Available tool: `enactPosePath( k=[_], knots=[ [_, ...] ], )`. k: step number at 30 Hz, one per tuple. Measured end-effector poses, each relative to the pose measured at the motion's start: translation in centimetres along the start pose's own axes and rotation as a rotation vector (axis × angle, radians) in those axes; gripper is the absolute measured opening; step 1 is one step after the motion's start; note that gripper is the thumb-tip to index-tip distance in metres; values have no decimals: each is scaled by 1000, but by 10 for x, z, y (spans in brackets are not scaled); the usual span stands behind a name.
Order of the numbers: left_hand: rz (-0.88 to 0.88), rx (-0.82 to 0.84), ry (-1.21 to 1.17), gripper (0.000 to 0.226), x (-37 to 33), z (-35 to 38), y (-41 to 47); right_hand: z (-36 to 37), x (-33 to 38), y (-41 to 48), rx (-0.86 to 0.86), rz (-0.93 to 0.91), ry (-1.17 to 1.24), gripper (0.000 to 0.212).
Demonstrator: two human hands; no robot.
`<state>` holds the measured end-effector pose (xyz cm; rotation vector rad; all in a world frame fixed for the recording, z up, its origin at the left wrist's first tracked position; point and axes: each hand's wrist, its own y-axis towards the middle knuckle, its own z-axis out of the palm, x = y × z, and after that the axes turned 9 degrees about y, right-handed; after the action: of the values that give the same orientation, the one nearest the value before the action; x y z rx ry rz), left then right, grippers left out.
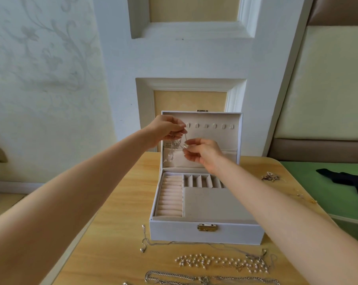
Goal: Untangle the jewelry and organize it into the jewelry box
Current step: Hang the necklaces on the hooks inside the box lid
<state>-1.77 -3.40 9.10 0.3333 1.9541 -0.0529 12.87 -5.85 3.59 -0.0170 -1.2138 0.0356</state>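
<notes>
1. while raised before the upright lid of the jewelry box, pinching 1 thin silver chain from both ends: left hand with fingers curled on the upper part, right hand with thumb and fingertips closed on the lower part.
2. hanging below the left hand, against the lid's pocket: a beaded strand.
3. inside the lid: 6 hooks showing.
4. inside the base: ring rolls at left, narrow slots behind, 1 wide compartment showing plain lining.
5. on the table, outside the box: pearl necklace tangled with thin chains, heavier chain nearer, pendant chain by the left corner, small tangle well apart at right.
</notes>
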Motion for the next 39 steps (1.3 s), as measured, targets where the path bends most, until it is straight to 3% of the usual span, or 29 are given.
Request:
enactPosePath(
  k=[3,11,14,17,19,22,25,33,39],
  knots=[
    [53,-1,82,7,5,-2,2,0,-2,7,-8,-41,-194,19],
    [86,-35,-112,7,8,-2,8,5,-7,19,-42,5,-476,25],
    [124,-43,-8,7,13,-4,10,7,0,20,-103,-160,-537,40],
    [197,-39,216,6,17,-2,11,13,10,24,42,-252,-387,51],
    [233,-91,370,9,22,2,12,18,11,27,121,-173,-336,42],
    [250,-280,562,12,30,6,15,19,8,30,25,-166,-383,19],
    [264,-421,645,10,35,10,18,17,9,33,-69,-217,-397,14],
    [107,-771,643,22,26,24,28,34,17,61,-307,-604,-597,11],
    [1,-801,711,12,20,31,36,38,13,65,-374,-715,-814,4]
  ],
)
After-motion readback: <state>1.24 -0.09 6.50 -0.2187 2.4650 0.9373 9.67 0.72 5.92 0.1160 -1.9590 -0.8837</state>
